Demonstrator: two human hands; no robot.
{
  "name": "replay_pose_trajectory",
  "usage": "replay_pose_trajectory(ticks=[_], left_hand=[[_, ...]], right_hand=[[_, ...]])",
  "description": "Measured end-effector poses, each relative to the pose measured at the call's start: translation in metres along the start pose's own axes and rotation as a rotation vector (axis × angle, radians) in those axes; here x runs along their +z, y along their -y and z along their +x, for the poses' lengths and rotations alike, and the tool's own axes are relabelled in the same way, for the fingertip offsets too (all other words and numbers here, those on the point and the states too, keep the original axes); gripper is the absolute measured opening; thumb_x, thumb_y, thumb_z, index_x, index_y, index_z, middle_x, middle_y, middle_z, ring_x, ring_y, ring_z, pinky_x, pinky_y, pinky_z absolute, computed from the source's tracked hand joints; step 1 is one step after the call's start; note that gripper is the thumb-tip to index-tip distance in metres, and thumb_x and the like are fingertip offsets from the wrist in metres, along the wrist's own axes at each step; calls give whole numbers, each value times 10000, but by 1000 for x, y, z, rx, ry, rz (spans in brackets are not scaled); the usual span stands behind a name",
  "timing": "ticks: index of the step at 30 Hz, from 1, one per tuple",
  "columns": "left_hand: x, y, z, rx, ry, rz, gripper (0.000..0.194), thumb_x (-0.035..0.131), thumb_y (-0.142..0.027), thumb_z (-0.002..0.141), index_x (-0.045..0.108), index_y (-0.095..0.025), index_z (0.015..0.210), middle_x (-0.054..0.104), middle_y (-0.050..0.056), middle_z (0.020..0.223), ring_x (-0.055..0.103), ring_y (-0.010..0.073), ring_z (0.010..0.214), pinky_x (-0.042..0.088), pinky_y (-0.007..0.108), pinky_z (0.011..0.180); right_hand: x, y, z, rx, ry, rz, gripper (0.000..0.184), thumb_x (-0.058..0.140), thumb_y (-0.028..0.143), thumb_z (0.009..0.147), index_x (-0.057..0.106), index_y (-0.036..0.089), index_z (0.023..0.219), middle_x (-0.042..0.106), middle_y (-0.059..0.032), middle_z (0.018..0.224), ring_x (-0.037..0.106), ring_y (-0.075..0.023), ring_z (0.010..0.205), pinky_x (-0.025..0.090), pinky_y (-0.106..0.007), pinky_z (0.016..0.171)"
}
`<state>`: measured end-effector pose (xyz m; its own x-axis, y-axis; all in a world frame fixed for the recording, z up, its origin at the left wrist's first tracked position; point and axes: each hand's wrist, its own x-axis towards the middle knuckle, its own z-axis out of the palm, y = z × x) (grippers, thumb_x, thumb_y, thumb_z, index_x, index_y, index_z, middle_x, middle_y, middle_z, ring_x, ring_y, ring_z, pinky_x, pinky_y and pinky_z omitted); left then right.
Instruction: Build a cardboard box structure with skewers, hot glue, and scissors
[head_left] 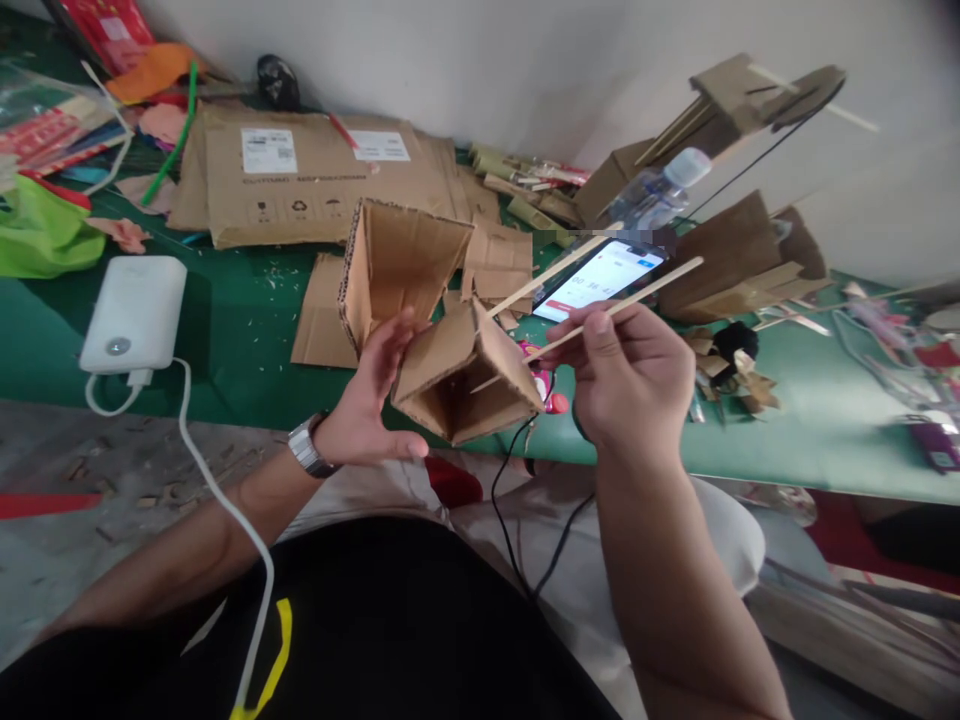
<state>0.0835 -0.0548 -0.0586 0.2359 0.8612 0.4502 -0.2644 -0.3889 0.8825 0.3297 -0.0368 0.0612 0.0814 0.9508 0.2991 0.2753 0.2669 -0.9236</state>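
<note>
My left hand (371,395) is at the left side of a small folded cardboard box (435,365), its fingers against the wall and its thumb stretched out below. The box is tilted, with its open end towards me. Between thumb and fingers, my right hand (637,370) grips a thin wooden stick (660,285). The stick's lower end reaches into the box's opening. A second wooden stick (551,270) slants up from the top of the box. Behind my left hand stands a larger open cardboard piece (401,265).
A white power bank (135,310) with a cable lies at left. A flat cardboard parcel (300,190) lies at the back. Beyond my right hand are a lit phone (600,278), a plastic bottle (649,195) and a cardboard-and-stick construction (739,105). Cardboard scraps lie on the green table (232,340).
</note>
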Motion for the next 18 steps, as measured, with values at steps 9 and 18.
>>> replay_pose_trajectory(ticks=[9,18], left_hand=[[31,-36,-7,-92,-153,-235,957,864,-556,826,351,-443,1626,398,86,1722,478,349,1555,507,556,1232],[24,-43,-4,-119,-129,-314,922,779,-545,845,365,-437,1662,428,47,1731,492,367,1553,463,611,1269]], right_hand=[[-8,-21,-23,124,29,302,279,823,483,938,706,230,931,792,-18,880,783,-162,726,673,-273,644],[-53,-14,-36,216,80,221,284,942,473,803,796,241,876,769,1,728,750,-177,534,622,-260,462]])
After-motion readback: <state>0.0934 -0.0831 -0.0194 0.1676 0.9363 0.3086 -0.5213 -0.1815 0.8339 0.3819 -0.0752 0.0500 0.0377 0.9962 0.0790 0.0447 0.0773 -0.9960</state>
